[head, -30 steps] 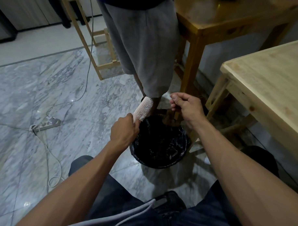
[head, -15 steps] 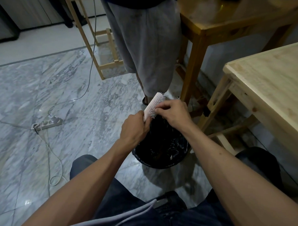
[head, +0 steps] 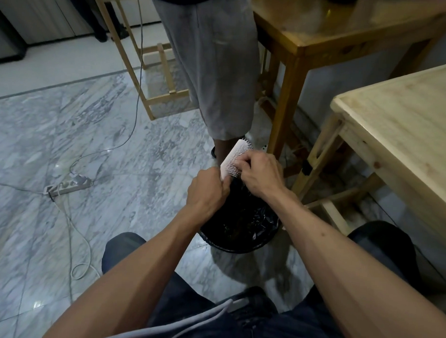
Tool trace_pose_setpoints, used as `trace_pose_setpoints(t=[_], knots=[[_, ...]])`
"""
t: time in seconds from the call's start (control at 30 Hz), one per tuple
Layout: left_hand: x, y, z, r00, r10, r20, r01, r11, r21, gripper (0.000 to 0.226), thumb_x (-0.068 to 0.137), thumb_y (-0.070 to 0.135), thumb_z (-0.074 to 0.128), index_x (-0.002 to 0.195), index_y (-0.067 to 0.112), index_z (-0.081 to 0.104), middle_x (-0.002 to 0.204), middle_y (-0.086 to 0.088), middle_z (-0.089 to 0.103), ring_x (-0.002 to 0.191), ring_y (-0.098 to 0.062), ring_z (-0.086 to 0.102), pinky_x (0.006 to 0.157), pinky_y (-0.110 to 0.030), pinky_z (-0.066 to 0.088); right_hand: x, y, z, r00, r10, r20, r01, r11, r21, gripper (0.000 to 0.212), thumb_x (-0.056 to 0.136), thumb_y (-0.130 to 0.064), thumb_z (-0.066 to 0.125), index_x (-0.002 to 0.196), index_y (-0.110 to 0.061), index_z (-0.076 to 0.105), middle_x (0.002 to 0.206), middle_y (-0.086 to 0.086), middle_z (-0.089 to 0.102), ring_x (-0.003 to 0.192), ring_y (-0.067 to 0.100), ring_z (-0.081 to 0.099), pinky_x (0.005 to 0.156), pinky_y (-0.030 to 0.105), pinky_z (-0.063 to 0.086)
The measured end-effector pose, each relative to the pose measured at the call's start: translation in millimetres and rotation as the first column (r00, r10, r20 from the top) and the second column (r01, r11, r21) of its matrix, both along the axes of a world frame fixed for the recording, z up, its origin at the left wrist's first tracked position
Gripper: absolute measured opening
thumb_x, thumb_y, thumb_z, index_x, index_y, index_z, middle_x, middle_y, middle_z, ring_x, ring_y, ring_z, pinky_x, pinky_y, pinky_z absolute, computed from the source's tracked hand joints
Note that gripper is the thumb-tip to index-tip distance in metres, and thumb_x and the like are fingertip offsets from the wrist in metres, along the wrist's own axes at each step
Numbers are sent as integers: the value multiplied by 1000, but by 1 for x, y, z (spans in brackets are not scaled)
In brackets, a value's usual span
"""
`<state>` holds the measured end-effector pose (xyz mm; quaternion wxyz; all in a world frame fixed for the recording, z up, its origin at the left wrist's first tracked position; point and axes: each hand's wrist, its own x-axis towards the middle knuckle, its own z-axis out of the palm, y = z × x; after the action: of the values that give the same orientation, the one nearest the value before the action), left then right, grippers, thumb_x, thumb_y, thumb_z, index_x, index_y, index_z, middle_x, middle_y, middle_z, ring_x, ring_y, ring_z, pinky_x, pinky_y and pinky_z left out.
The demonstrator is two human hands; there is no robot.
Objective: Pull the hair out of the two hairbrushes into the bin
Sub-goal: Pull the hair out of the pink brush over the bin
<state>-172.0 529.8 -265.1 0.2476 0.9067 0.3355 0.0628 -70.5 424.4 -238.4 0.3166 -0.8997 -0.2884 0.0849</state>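
Left grip (head: 208,193) holds bristly white hairbrush (head: 233,158); right grip (head: 261,175) pinches bristles.

Both forearms are reaching forward and converging, the left hand (head: 207,191) curling in a fist around the brush (head: 233,159) handle with its back facing up, while the right hand (head: 261,175) is bending at the knuckles, fingertips (head: 238,162) pinching into the bristles.
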Motion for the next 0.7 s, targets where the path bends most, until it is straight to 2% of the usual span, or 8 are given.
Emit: trace_pose_setpoints(t=[0.07,0.17,0.23,0.3,0.4,0.47,0.6,0.7], knots=[[0,8,-3,996,50,-68,-50,999,-7,35,98,37,56,91,4,60,92,-18,67,81,-41,65,63,-41,50,3,-3,0,997,-34,-64,38,997,70,17,99,-34,63,102,-24,77,112,3,78,110,28,68,89,37,52],[-11,25,-9,991,82,-109,-83,997,-3,37,98,38,57,93,2,65,90,-18,71,75,-38,68,64,-43,57,10,-11,6,996,-42,-77,50,993,102,14,100,-33,63,100,-26,76,106,-1,77,104,22,69,86,36,53],[-17,31,-11,993,80,-87,-80,997,-1,38,98,39,59,90,2,65,84,-17,71,66,-34,66,60,-42,57,16,-17,7,993,-58,-104,69,992,107,16,100,-35,63,100,-26,76,101,0,78,99,23,71,82,35,53],[-19,31,-10,996,73,-51,-73,997,-1,39,98,41,58,88,3,64,80,-15,70,60,-32,64,57,-42,56,20,-19,4,989,-59,-132,68,995,68,24,102,-37,59,102,-24,78,107,4,79,105,26,70,87,37,54],[-18,27,-5,999,47,-1,-47,998,-36,41,96,45,56,91,6,66,77,-12,70,58,-31,66,56,-45,59,16,-16,-2,979,-22,-203,25,1000,14,41,105,-46,49,93,-20,79,106,6,79,106,29,70,95,42,55],[-17,22,-1,1000,19,11,-18,999,-34,38,97,45,56,95,7,66,78,-10,69,62,-30,65,56,-41,55,13,-14,-7,974,-6,-228,5,1000,-4,42,102,-53,51,92,-20,77,102,3,77,102,25,70,93,40,55],[-17,14,3,999,-23,39,24,999,-31,36,97,48,56,94,13,63,80,-8,69,67,-28,65,58,-40,52,15,-9,-15,954,-14,-301,36,997,67,33,95,-45,65,119,-23,67,107,-5,71,107,16,67,87,26,46],[-19,11,4,998,-56,41,59,996,-63,39,93,52,62,91,14,58,75,-3,67,65,-24,64,59,-39,50,19,-7,-17,909,-10,-416,86,983,165,52,91,-40,68,139,-24,54,118,-4,68,109,19,68,97,36,54]])
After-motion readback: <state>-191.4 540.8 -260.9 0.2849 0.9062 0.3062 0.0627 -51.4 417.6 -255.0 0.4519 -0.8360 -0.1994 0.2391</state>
